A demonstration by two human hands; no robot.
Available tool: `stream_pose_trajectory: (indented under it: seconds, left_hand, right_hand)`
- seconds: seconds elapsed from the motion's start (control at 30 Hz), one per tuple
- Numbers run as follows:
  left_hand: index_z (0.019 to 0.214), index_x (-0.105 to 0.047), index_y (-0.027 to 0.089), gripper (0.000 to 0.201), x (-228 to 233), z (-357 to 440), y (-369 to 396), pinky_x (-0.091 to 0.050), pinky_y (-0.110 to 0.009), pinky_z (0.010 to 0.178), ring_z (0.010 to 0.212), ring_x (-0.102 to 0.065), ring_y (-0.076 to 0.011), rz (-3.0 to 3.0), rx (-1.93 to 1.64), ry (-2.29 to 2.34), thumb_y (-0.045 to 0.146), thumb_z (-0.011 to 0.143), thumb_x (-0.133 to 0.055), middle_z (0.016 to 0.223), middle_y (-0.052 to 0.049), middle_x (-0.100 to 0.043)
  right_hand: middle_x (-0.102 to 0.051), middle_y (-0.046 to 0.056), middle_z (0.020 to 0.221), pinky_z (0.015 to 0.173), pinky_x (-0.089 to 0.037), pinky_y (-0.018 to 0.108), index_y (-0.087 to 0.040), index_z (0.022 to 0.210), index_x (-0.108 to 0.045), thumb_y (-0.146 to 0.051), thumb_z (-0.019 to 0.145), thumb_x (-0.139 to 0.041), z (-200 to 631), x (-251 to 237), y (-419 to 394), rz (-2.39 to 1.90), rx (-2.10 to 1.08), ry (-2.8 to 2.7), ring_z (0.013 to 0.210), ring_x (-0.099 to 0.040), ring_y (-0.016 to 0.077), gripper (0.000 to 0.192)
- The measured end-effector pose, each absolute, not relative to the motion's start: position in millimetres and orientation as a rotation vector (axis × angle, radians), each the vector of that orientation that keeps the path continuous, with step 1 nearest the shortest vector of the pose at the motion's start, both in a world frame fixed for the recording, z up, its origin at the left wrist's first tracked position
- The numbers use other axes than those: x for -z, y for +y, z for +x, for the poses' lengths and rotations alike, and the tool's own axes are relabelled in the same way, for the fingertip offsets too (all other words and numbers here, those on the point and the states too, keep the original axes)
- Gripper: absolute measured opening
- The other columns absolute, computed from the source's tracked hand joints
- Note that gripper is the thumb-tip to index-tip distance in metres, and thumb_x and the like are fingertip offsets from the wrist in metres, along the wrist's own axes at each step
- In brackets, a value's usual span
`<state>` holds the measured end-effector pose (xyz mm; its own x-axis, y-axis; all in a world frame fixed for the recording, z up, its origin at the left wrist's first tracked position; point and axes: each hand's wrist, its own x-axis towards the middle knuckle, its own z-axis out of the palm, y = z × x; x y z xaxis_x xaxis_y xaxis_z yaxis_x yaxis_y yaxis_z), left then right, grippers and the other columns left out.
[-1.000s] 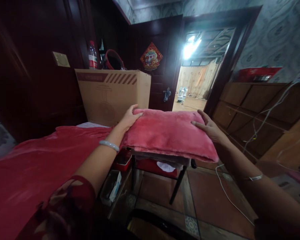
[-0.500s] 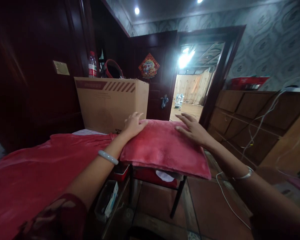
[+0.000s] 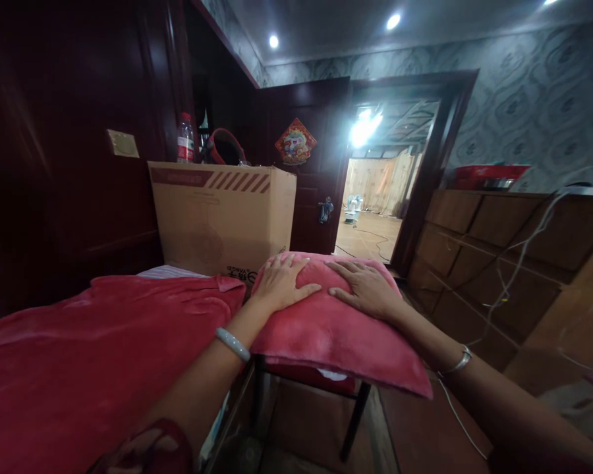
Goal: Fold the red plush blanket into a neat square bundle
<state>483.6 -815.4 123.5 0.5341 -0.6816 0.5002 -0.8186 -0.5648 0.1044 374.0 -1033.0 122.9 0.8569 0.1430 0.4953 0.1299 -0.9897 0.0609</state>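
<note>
**Pink plush, two palms flat on top**

Pink fleece fills the middle of the view: a folded blanket (image 3: 336, 329) lies stacked on a dark-legged stool (image 3: 348, 421), its near right corner drooping over the edge. Both hands are down on its far end. The left hand (image 3: 282, 282) lies palm down, fingers spread and open, gripping nothing, just pressing the pile. The right hand (image 3: 366, 288) sits just beside it, also flat and open, fingers pointing left toward the other hand; thumb and fingertips are close but I cannot tell whether they touch. A pale bangle (image 3: 232, 343) rings the left wrist, a thin silver bracelet (image 3: 455, 362) the right.

To the left, a red bedspread (image 3: 93, 368) runs from the near edge up to the blanket's side. Beyond it stands a cardboard box (image 3: 222, 214), with a water bottle (image 3: 185, 139) showing behind its far left corner. Farther back, a dark door (image 3: 306, 164) with a red ornament (image 3: 295, 141) stands open onto a bright room. Wooden drawers (image 3: 499, 230) line the right wall, and a white cable (image 3: 457, 415) trails across the floor.
</note>
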Motion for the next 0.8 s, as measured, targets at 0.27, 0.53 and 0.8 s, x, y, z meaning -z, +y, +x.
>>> stream_pose_trajectory:
  seconds: [0.27,0.53,0.8]
  left_hand:
    - [0.153,-0.041,0.026,0.079,-128,490,-810,-0.026,-0.057,0.121,0.150,-0.031,-0.0346,2.424,-0.493,-1.283,0.071,0.089,-0.050,0.161,-0.012,-0.038]
    - [0.158,-0.032,0.028,0.066,-101,477,-738,-0.025,-0.055,0.122,0.152,-0.028,-0.0313,2.455,-0.477,-1.173,0.051,0.097,-0.045,0.166,-0.010,-0.030]
    - [0.149,-0.049,0.024,0.068,-2,443,-550,-0.032,-0.040,0.121,0.148,-0.038,-0.0253,2.807,-0.325,-0.560,0.043,0.084,-0.046,0.159,-0.002,-0.043]
  right_hand:
    - [-0.050,0.013,0.151,0.111,-0.040,0.054,-0.025,0.155,-0.041,-0.067,0.098,-0.039,377,-126,-1037,3.008,-0.795,0.245,0.135,-0.051,0.0341,0.071]
    - [-0.047,0.013,0.153,0.112,-0.034,0.063,-0.030,0.152,-0.047,-0.068,0.097,-0.036,373,-138,-1042,3.046,-0.667,0.120,0.138,-0.046,0.0386,0.068]
    - [-0.061,0.014,0.138,0.109,-0.038,0.063,-0.025,0.132,-0.065,-0.060,0.092,-0.049,344,-153,-1006,3.127,-1.059,0.240,0.130,-0.052,0.0412,0.056]
